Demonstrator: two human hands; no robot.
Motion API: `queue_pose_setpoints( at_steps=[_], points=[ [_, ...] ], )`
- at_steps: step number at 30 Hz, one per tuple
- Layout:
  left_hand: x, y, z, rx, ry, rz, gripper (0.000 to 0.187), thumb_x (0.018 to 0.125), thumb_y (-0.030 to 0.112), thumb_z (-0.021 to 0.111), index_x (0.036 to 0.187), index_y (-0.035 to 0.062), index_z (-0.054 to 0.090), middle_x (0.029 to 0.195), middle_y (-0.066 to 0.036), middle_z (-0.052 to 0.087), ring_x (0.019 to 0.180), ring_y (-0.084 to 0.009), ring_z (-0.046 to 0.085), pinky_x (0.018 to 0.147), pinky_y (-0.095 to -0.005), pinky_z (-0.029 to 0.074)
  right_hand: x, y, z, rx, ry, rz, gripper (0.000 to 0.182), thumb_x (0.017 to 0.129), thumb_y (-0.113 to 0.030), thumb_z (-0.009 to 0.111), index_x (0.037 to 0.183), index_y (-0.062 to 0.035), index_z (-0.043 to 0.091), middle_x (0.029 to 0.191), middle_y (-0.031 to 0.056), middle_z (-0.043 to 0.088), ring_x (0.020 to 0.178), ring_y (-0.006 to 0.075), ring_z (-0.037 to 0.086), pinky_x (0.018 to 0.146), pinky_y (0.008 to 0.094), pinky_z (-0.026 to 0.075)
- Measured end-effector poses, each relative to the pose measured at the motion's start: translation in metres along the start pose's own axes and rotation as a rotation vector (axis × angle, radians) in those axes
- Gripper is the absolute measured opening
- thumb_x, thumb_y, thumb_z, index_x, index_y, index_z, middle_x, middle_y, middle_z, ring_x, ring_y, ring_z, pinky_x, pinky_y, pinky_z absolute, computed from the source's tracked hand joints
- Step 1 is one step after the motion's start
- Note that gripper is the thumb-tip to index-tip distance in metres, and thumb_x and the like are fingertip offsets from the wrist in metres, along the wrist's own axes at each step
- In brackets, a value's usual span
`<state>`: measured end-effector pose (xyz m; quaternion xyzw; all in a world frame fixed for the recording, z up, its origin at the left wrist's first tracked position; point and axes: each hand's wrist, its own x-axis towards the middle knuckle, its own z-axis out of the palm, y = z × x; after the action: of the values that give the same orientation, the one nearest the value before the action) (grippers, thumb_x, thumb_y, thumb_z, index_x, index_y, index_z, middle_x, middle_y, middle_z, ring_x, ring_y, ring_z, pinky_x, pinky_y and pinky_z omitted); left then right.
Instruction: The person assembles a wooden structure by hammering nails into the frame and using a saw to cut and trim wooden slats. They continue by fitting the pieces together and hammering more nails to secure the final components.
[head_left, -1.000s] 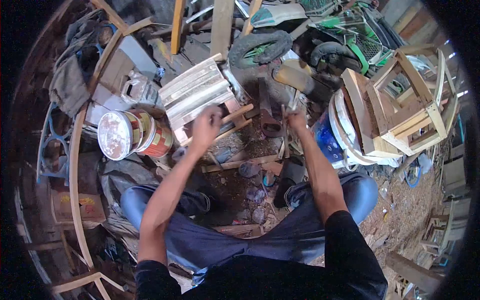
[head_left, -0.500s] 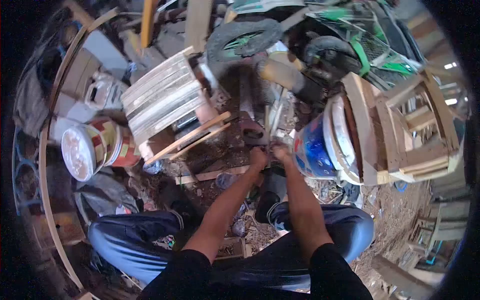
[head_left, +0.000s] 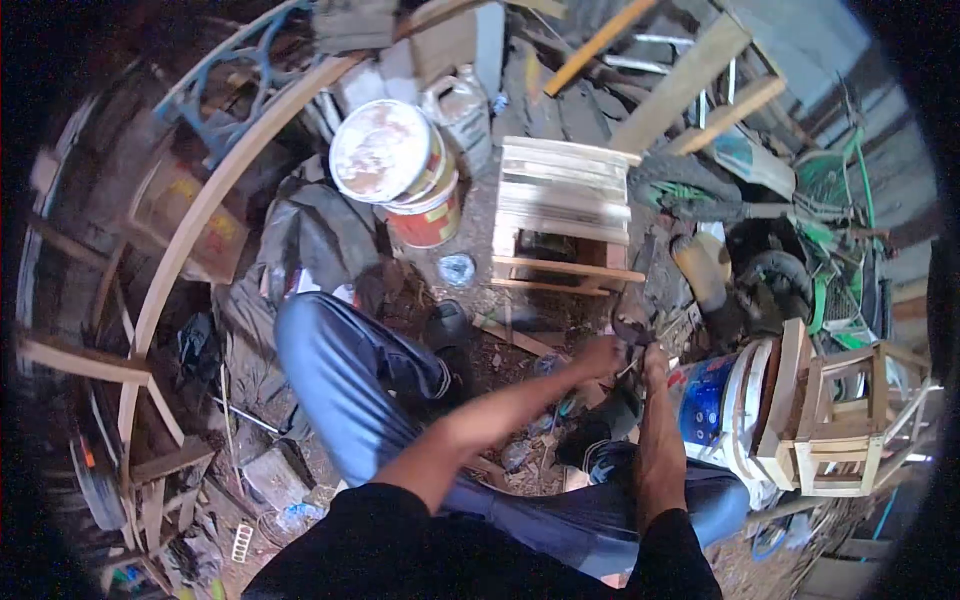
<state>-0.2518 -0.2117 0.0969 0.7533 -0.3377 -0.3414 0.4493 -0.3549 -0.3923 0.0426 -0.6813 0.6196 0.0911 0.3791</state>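
My left hand [head_left: 598,357] is closed, its fingers curled beside a dark looped handle [head_left: 630,328] that looks like a handsaw's. Close by on the right, my right hand [head_left: 655,362] is also closed, nearly touching the left. What lies inside the fingers is too small and blurred to make out. Both arms reach forward between my bent knees. A slatted wooden stool [head_left: 563,195] lies on its side just beyond my hands, and a blue paint bucket [head_left: 703,400] stands tilted to the right of them.
Stacked paint buckets [head_left: 425,215] stand at the back left, near a dark tarp [head_left: 330,240]. A wooden frame [head_left: 845,420] leans by the blue bucket. A green bicycle [head_left: 820,270] and long planks [head_left: 690,80] fill the far right. Wood scraps litter the ground.
My view has turned to the left, so the stool, buckets and hands sit farther right. Both hands stay closed and close together near the looped handle.
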Motion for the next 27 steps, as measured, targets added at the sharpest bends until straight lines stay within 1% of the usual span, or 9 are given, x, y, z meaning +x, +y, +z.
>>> queue_pose_setpoints(
  at_steps=[3,7,9,10,11,12,13,16,27],
  points=[
    [-0.024,-0.043,-0.092,0.134,0.100,-0.175,0.031,0.075,0.026,0.060,0.099,0.0066,0.069,0.101,-0.021,0.066,0.094,-0.0400,0.063,0.083,-0.0497,0.049,-0.044,-0.015,-0.010,0.222,0.175,-0.228,0.055,0.089,-0.049,0.047,0.078,0.0016,0.068,0.075,0.0227,0.066,0.068,0.0319,0.066,0.061,0.0449,0.048],
    [-0.071,-0.053,-0.212,0.283,0.479,-0.273,0.026,0.075,0.026,0.062,0.092,0.0079,0.070,0.087,-0.020,0.068,0.085,-0.0379,0.066,0.075,-0.0474,0.052,-0.114,-0.043,0.003,-0.277,0.355,-0.112,0.058,0.090,-0.047,0.050,0.102,0.0073,0.066,0.104,0.0208,0.066,0.096,0.0273,0.061,0.082,0.0398,0.046],
    [-0.076,-0.061,-0.248,0.230,0.569,-0.432,0.030,0.079,0.028,0.060,0.100,0.0080,0.068,0.098,-0.020,0.066,0.091,-0.0377,0.064,0.080,-0.0449,0.050,-0.075,-0.036,0.054,0.671,0.730,-0.310,0.044,0.090,-0.033,0.053,0.096,0.0092,0.065,0.093,0.0179,0.066,0.081,0.0243,0.057,0.078,0.0402,0.045],
    [-0.071,-0.089,-0.259,0.171,0.668,-0.223,0.024,0.080,0.025,0.060,0.093,0.0073,0.068,0.091,-0.020,0.067,0.085,-0.0372,0.065,0.075,-0.0454,0.051,-0.087,-0.042,0.066,0.854,0.687,-0.544,0.036,0.090,-0.023,0.052,0.091,0.0101,0.064,0.083,0.0174,0.064,0.073,0.0228,0.050,0.073,0.0410,0.045],
    [-0.068,-0.116,-0.262,0.104,0.761,-0.016,0.019,0.080,0.022,0.061,0.086,0.0066,0.069,0.085,-0.020,0.067,0.079,-0.0367,0.066,0.071,-0.0459,0.052,-0.083,-0.044,0.082,0.569,0.834,-0.327,0.034,0.090,-0.021,0.051,0.090,0.0101,0.063,0.079,0.0167,0.063,0.072,0.0239,0.052,0.068,0.0422,0.044],
    [-0.084,-0.103,-0.264,0.024,0.900,-0.055,0.018,0.080,0.020,0.062,0.089,0.0067,0.068,0.085,-0.019,0.067,0.078,-0.0354,0.066,0.070,-0.0456,0.051,-0.079,-0.035,0.098,0.194,0.814,-0.424,0.042,0.091,-0.030,0.054,0.102,0.0097,0.064,0.098,0.0254,0.065,0.087,0.0369,0.059,0.082,0.0422,0.044],
    [-0.087,-0.106,-0.264,0.058,0.924,-0.195,0.019,0.080,0.020,0.062,0.092,0.0066,0.067,0.086,-0.018,0.068,0.079,-0.0348,0.066,0.070,-0.0452,0.051,-0.197,-0.088,0.064,0.477,0.394,-0.464,0.040,0.089,-0.029,0.056,0.101,0.0080,0.065,0.095,0.0273,0.064,0.082,0.0407,0.057,0.079,0.0450,0.043],
    [-0.084,-0.136,-0.256,0.043,0.995,-0.287,0.020,0.080,0.019,0.061,0.096,0.0068,0.066,0.089,-0.018,0.067,0.082,-0.0344,0.066,0.071,-0.0447,0.051,-0.216,-0.088,0.098,0.433,0.338,-0.578,0.041,0.089,-0.034,0.063,0.092,0.0073,0.065,0.080,0.0218,0.064,0.070,0.0252,0.058,0.067,0.0408,0.044],
    [-0.102,-0.163,-0.263,0.092,0.667,-0.394,0.014,0.083,0.013,0.059,0.094,0.0120,0.067,0.090,-0.019,0.067,0.086,-0.0365,0.065,0.074,-0.0422,0.051,-0.214,-0.169,0.233,0.084,-0.112,-0.960,0.033,0.088,-0.022,0.060,0.113,-0.0009,0.060,0.092,0.0252,0.065,0.089,0.0399,0.063,0.078,0.0425,0.048]
  ],
)
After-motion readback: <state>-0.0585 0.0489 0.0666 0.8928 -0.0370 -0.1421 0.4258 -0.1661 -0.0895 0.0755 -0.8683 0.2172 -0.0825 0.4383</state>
